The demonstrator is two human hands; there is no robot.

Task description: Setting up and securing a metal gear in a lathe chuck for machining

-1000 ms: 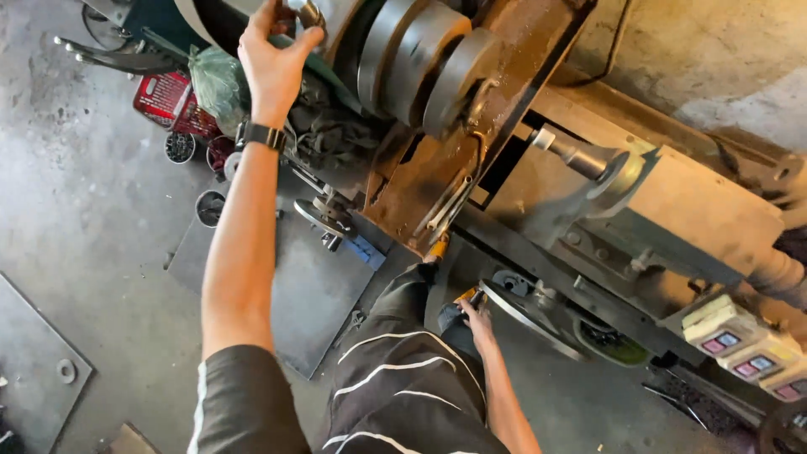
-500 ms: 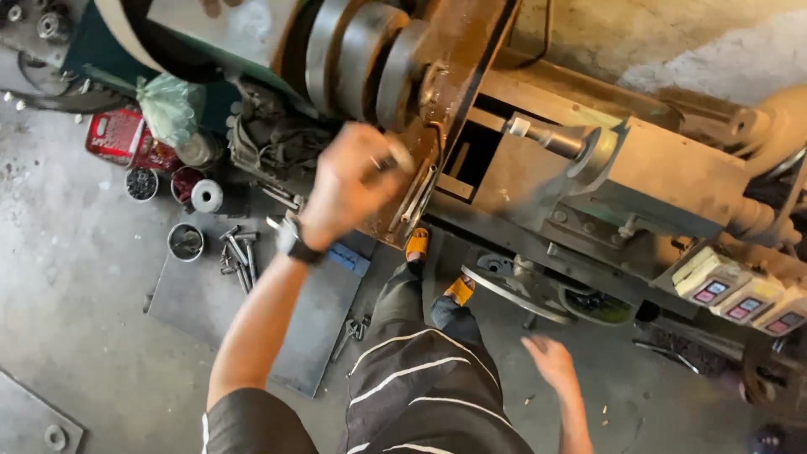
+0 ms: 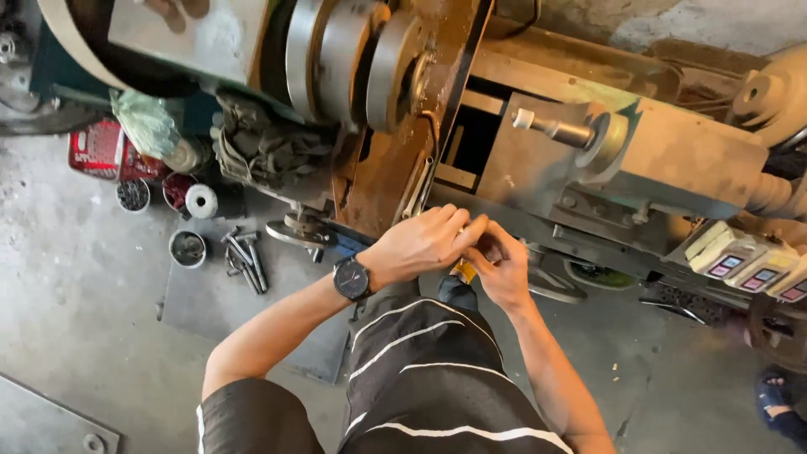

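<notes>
My left hand (image 3: 424, 242), with a black wristwatch (image 3: 351, 278) on its wrist, and my right hand (image 3: 503, 267) meet fingertip to fingertip in front of a big old machine. They are just below its rusty orange guard plate (image 3: 395, 168). The fingers of both hands are curled and pinched together at one spot. Whatever is between them is hidden. A flat wrench (image 3: 418, 192) hangs along the guard's edge just above my left hand. A small yellow-orange piece (image 3: 462, 271) shows under the hands. My striped dark trouser leg (image 3: 429, 370) is below.
A stepped pulley (image 3: 345, 59) sits above the guard, and a metal handle (image 3: 555, 129) sticks out to the right. On the floor to the left are loose bolts (image 3: 244, 262), small tins (image 3: 187, 249), a white roll (image 3: 201, 201) and a red box (image 3: 99, 147). Pale switch boxes (image 3: 740, 261) are at right, and another person's blue sandal (image 3: 777, 405).
My left hand came down from high on the machine to the guard's lower edge. My right hand rose from beside my leg to meet it. The view shifted closer.
</notes>
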